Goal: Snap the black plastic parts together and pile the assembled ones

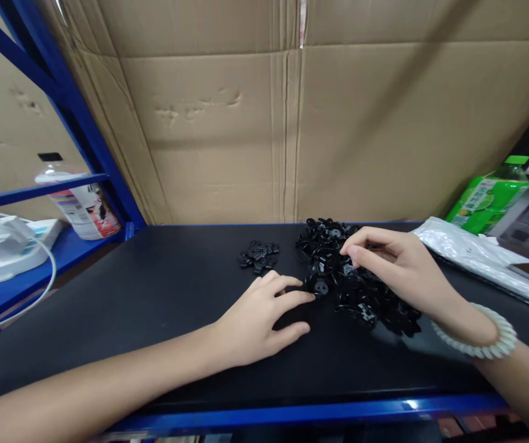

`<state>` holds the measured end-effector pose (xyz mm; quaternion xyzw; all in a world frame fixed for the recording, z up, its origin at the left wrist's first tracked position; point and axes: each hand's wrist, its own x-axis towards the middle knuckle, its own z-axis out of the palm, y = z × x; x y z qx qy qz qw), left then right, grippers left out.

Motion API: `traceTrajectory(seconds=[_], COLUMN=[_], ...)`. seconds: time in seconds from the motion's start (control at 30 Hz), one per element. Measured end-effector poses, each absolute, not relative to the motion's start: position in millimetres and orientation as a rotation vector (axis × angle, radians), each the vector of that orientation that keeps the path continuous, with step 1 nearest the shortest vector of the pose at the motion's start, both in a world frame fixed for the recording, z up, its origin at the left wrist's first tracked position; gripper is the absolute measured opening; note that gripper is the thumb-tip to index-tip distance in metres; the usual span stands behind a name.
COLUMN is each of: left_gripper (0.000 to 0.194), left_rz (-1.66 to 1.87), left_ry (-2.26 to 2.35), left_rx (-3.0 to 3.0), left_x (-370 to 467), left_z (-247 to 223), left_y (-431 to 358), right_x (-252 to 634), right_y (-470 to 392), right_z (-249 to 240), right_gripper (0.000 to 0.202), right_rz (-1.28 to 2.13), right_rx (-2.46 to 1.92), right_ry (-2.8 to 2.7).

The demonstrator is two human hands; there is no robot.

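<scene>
A large heap of glossy black plastic parts (pixel 323 243) lies on the black tabletop (pixel 167 295), right of centre. To its left is a smaller cluster of black parts (pixel 259 255). My left hand (pixel 271 314) rests at the heap's left edge with fingers apart; its fingertips touch or nearly touch a round black part (pixel 320 288) with small holes. Over the heap, my right hand (pixel 387 261) has thumb and index finger pinched together, and whatever may be between them is too small to make out. A pale coiled band is on the right wrist.
Cardboard (pixel 209 135) stands behind the table. At the left, a blue frame shelf (pixel 75 249) holds a bottle (pixel 82 209) and a white power strip (pixel 13 252). A silvery plastic bag (pixel 486 264) and a green-labelled bottle (pixel 488 197) are at the right.
</scene>
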<state>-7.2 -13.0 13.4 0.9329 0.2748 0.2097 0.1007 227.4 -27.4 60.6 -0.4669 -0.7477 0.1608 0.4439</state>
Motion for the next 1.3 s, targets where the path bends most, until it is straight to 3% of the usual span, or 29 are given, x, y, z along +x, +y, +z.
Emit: traceTrajectory(seconds=[0.37, 0.57, 0.7, 0.97, 1.07, 1.13, 1.3], left_gripper=[0.015, 0.03, 0.029, 0.008, 0.004, 0.005, 0.023], left_rz=[0.777, 0.683, 0.692, 1.089, 1.166, 1.186, 1.053], left_ry=[0.797, 0.725, 0.72, 0.889, 0.925, 0.936, 0.936], left_rx=[2.638, 2.711, 2.723, 2.326, 1.966, 1.742, 1.495], left_x=[-6, -3, -4, -7, -5, -3, 2], left_z=[0, 3, 1, 4, 11, 14, 15], left_y=[4, -1, -1, -5, -15, -23, -40], right_x=[211, 208, 207, 204, 198, 194, 186], right_y=[-37, -37, -39, -38, -41, -43, -47], right_z=[48, 46, 45, 35, 27, 23, 20], right_gripper=[0.02, 0.019, 0.02, 0.011, 0.045, 0.054, 0.028], right_rz=[0.675, 0.724, 0.749, 0.832, 0.992, 1.139, 1.295], right_rx=[-1.117, -1.1, -1.093, -1.084, -1.026, -0.987, -0.897], right_ry=[-1.835, -1.824, -1.822, -1.75, -1.724, -1.712, -1.652])
